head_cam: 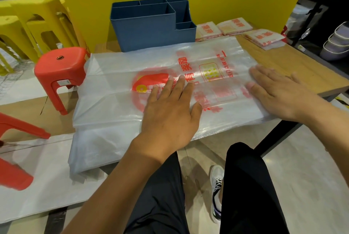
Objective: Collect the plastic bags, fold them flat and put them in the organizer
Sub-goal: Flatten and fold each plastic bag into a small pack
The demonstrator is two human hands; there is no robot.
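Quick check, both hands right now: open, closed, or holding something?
Left hand: open, fingers straight, pressing flat on the plastic bag.
Right hand: open, flat on the same bag's right end.

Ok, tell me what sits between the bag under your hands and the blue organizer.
Nothing visible. The plastic bag lies flat under both hands, its far edge right up against the organizer, whose compartments look open and empty. The folded bags sit off to its right.

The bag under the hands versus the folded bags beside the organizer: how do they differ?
The bag under the hands lies spread wide, overhanging the table edge; the folded bags are compact squares wholly on it. Left hand and right hand press the spread one; the folded ones lie untouched. Both are translucent with red print.
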